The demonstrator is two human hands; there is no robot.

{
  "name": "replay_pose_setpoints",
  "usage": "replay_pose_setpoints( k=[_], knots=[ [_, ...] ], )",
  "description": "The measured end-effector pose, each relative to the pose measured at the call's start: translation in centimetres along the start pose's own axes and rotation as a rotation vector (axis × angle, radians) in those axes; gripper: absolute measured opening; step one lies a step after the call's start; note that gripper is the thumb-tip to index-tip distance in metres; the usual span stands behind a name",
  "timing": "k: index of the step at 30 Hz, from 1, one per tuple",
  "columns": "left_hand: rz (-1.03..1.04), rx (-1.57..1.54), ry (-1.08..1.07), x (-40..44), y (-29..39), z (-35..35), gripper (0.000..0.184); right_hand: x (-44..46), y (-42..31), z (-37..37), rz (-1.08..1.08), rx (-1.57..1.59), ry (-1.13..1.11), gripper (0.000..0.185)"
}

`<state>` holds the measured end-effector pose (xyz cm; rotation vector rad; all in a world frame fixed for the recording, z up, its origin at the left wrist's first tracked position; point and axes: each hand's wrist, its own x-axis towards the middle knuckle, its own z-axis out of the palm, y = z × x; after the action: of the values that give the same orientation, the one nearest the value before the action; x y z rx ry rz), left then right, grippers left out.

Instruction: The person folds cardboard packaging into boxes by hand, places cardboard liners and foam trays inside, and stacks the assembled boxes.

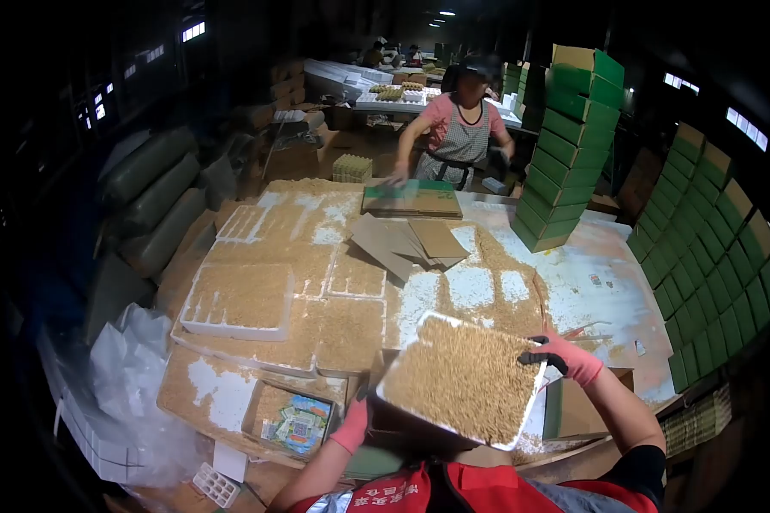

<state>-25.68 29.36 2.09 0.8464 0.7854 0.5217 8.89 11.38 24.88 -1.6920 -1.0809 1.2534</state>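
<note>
A white tray (464, 378) filled with tan grain-like material is tilted in front of my body. My right hand (566, 357), in a pink and black glove, grips its right edge. My left hand (355, 422), also gloved, is low at the left beside a dark box under the tray; its fingers are mostly hidden. Left of that hand, a cardboard box (250, 417) holds blue and green printed packets (299, 425). A white foam tray of the same material (236, 301) lies farther left, and flat cardboard pieces (393, 244) lie beyond the tilted tray.
A person (460, 128) in a checked apron stands across the table, a hand by flattened green boxes (412, 201). Tall stacks of green boxes (566, 154) rise at the right. Clear plastic (137, 368) lies at the left. An open box (586, 406) sits below my right hand.
</note>
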Motion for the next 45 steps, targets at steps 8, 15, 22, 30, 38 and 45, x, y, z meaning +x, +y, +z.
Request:
replay_pose_setpoints(
  k=[8, 15, 22, 30, 38, 45],
  knots=[
    [0.135, 0.253, -0.060, -2.9, 0.4, 1.3, 0.045, 4.2, 3.4, -1.2, -0.091, -0.292, -0.273, 0.046],
    [0.144, 0.531, 0.037, -3.6, 2.8, -0.1, 0.060, 8.8, 3.4, 3.9, 0.008, -0.424, -0.232, 0.053],
    [0.224, 1.122, 0.023, -4.7, 5.9, 0.2, 0.061, 8.0, 2.9, 11.8, -0.629, -1.393, 0.198, 0.033],
    [0.638, 1.585, 0.049, 12.3, 15.6, -2.8, 0.044, 15.4, 12.4, 16.5, -0.215, -1.068, -0.494, 0.046],
    [0.531, 2.049, -0.111, 39.8, 17.4, 1.1, 0.056, 10.5, 9.1, 18.9, -0.195, -0.943, 0.064, 0.029],
    [0.815, 2.251, -0.089, 45.3, 15.2, -0.8, 0.046, 8.1, 10.0, 18.6, -0.180, -0.796, 0.189, 0.032]
  ],
)
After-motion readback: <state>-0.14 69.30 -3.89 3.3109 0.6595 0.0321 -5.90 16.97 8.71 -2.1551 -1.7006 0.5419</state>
